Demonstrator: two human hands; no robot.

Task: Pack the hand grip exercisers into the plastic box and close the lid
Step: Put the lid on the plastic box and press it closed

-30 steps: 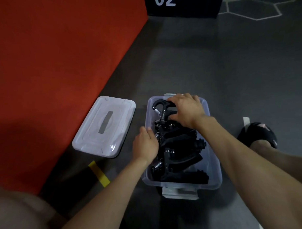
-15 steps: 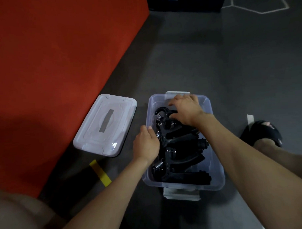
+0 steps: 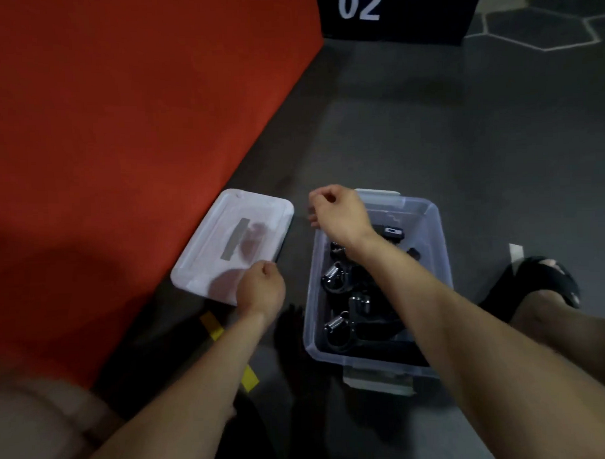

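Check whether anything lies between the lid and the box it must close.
Nothing visible on the floor strip between the lid and the box. The right hand and forearm cross the box opening; the left hand is at the lid's near corner.

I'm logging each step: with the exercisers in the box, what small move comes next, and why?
Probably grip the lid: the exercisers already lie in the plastic box, which stands uncovered, and the left hand and right hand are beside the lid's edges.

Both forearms are seen bare, with no sleeves, watch or rings shown. A black open-toed sandal (image 3: 543, 282) is worn on one foot.
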